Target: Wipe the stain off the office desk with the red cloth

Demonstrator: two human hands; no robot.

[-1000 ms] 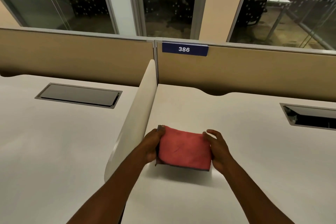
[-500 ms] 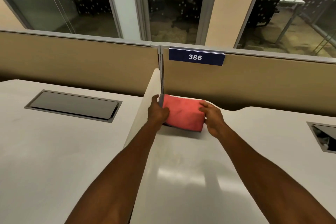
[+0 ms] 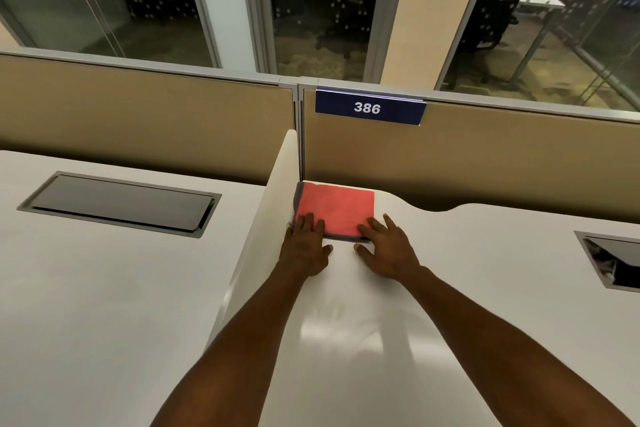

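Left of the hands, white divider [image 3: 273, 218] on edge, left hand [image 3: 304, 248] flat, fingers spread on near left corner of folded red cloth [image 3: 334, 210], right hand [image 3: 388, 248] flat likewise on its near right corner, cloth lying on the office desk [image 3: 467, 288] ahead of both, tucked into the far corner below placard 386 [image 3: 369, 107]

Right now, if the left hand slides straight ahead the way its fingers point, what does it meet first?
The left hand already rests on the red cloth; beyond it stands the tan back partition, probably next.
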